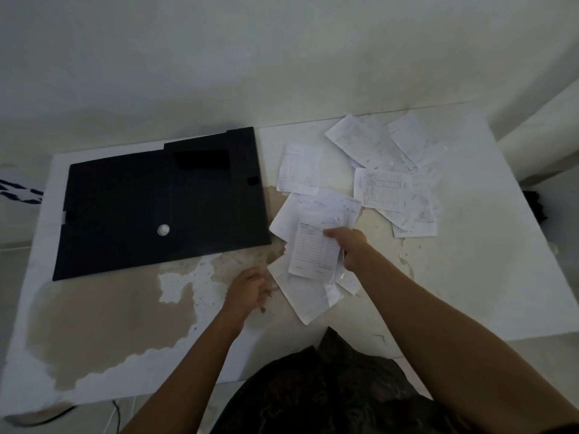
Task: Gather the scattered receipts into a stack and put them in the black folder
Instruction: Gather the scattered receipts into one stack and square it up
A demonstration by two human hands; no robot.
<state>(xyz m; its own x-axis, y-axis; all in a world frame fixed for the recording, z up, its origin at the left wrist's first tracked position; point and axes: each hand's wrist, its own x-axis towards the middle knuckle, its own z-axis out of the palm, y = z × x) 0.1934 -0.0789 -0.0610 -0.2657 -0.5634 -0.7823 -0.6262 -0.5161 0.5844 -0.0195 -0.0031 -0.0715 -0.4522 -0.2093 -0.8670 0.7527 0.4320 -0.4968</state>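
The black folder (pixel 156 202) lies flat and shut on the left half of the white table (pixel 485 261), a small white stud on its cover. White receipts (pixel 385 170) lie scattered to its right, some overlapping. My right hand (pixel 351 249) grips a printed receipt (pixel 313 249) by its right edge, lifted over a few others near the table's middle. My left hand (pixel 246 292) rests on the tabletop just left of a receipt (pixel 308 296) near the front, fingers spread, holding nothing.
The tabletop's coating is peeled in large tan patches (pixel 103 327) at the front left. A wall runs behind the table. A dark object (pixel 535 208) sits off the right edge. My patterned clothing (pixel 329 389) is at the front edge.
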